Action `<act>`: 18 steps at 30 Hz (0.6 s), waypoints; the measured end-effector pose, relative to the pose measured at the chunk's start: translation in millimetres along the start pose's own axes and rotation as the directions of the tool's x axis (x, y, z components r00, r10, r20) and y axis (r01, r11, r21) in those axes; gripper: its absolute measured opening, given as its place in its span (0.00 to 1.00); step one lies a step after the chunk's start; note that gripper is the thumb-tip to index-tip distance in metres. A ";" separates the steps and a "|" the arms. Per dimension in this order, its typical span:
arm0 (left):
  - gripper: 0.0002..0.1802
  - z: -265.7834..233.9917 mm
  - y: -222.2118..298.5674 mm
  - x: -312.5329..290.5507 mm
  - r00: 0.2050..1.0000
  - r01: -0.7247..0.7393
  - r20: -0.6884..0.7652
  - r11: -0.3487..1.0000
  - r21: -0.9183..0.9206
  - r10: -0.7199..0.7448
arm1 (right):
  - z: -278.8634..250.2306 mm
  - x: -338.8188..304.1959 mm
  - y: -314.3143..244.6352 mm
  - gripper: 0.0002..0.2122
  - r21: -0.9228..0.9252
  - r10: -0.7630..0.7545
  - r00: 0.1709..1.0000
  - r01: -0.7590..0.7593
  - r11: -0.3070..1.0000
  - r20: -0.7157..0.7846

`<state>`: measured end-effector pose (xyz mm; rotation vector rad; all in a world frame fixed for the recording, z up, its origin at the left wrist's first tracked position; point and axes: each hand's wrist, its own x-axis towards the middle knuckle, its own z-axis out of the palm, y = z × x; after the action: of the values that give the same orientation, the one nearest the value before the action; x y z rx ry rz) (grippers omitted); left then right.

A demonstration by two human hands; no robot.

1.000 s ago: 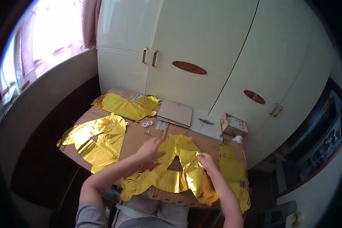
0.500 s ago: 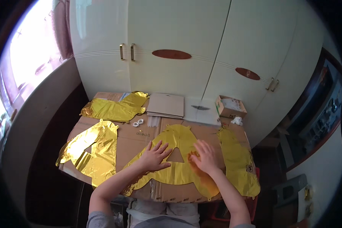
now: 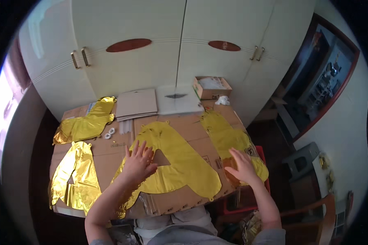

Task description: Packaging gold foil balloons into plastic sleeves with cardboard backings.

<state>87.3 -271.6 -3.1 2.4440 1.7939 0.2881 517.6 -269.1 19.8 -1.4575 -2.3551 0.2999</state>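
Note:
A flat gold A-shaped foil balloon [image 3: 180,163] lies uninflated in front of me. My left hand [image 3: 138,162] is open, fingers spread over the left leg of that balloon beside its triangular hole. Open too is my right hand [image 3: 243,166], fingers stretched and thumb apart, at the lower left edge of another flat gold foil balloon [image 3: 227,136]; whether it touches is unclear. At the left lies a second gold A-shaped foil balloon [image 3: 86,183], crinkled and shiny. Behind it rests one more gold foil balloon [image 3: 84,127].
Brown cardboard [image 3: 115,157] covers the table. Toward the back are two small white rolls [image 3: 110,133], stacked cardboard sheets [image 3: 137,105], a white sheet [image 3: 178,107], an open box [image 3: 199,93] and crumpled white tissue [image 3: 222,100]. At the right stand a grey stool [image 3: 310,153] and wooden chair [image 3: 328,210].
My view has turned right. My right hand has left the middle A-shaped foil balloon and moved right to the neighbouring balloon. The left hand stays over the A-shaped balloon's left leg.

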 end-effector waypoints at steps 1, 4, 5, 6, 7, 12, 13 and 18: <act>0.39 1.7 1.8 5.2 0.999 0.006 -0.037 1.000 0.009 -0.006 | -1.1 -15.9 9.6 0.32 0.026 0.053 0.999 -0.053 0.998 -0.004; 0.35 1.7 28.2 29.5 0.987 -0.157 -0.042 0.988 -0.001 0.156 | -1.7 -46.4 14.8 0.35 -0.024 0.027 0.998 -0.025 0.999 0.052; 0.34 1.7 39.9 38.4 0.978 -0.207 -0.031 0.978 0.006 0.207 | -4.0 -52.7 13.9 0.35 -0.057 -0.013 0.996 0.018 0.998 0.085; 0.32 -3.9 56.6 46.9 0.969 -0.246 -0.016 0.969 0.010 0.246 | -4.2 -57.3 8.2 0.35 -0.053 -0.042 0.997 0.046 0.998 0.066; 0.31 0.8 69.4 52.5 0.957 -0.291 -0.007 0.957 -0.003 0.291 | 0.0 -59.8 7.9 0.34 -0.058 -0.058 0.993 0.064 0.996 0.099; 0.28 31.6 133.5 78.3 0.797 -0.595 0.065 0.799 -0.081 0.600 | 20.2 -75.2 16.2 0.19 -0.197 -0.135 0.990 0.126 0.972 -0.032; 0.28 35.8 145.4 78.5 0.784 -0.613 0.054 0.785 -0.090 0.618 | 23.9 -75.9 17.5 0.16 -0.219 -0.141 0.986 0.119 0.969 -0.085; 0.26 62.0 181.0 76.4 0.736 -0.675 -0.093 0.716 -0.180 0.671 | 27.7 -71.3 13.3 0.08 -0.163 -0.103 0.976 0.072 0.984 -0.192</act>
<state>291.5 -251.6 -22.4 2.8333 0.7294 0.5155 546.4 -326.8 -23.6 -1.3742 -2.3131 -0.0523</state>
